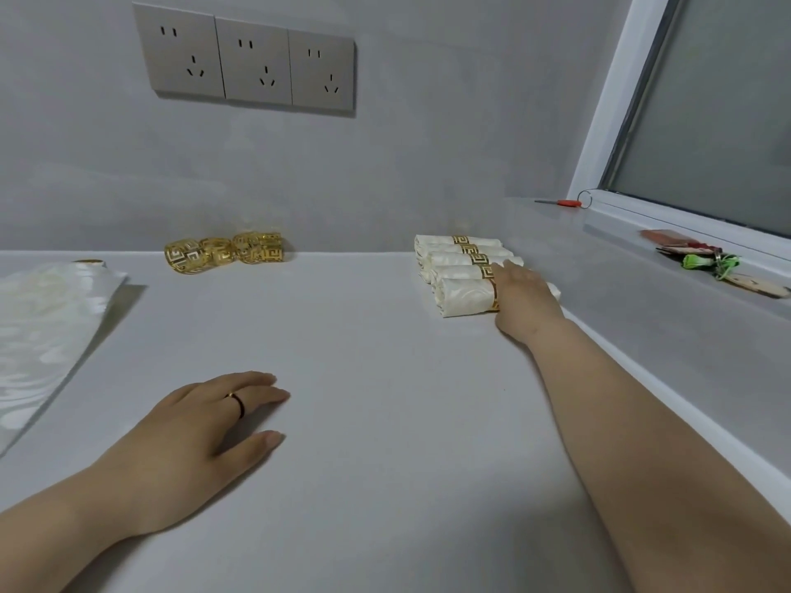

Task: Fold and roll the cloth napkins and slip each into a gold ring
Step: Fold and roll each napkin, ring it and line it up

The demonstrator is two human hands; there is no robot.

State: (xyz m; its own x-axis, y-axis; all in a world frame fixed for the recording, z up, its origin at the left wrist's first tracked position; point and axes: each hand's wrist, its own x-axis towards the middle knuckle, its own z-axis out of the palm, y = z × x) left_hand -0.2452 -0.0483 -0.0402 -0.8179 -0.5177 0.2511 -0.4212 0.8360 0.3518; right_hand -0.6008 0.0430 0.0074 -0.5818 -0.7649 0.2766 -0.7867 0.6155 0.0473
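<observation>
Right hand (pixel 520 293), grip spread flat on nearest ringed napkin roll (pixel 464 295) at counter (pixel 385 357) far-right; left hand (pixel 205 421) flat, empty; risk: sideways push could shift roll, disturbing the row.

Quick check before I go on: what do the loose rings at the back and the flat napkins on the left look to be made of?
Loose rings: likely thin metal, shiny gold finish; bright glints, cut-out key pattern. Could be plated plastic.
Flat napkins: woven cloth, probably satin damask; soft sheen, pale tone-on-tone pattern.

Bare table (pixel 385 378) between gold rings (pixel 224 250) (left) and rolled napkins (pixel 462 271)
</observation>
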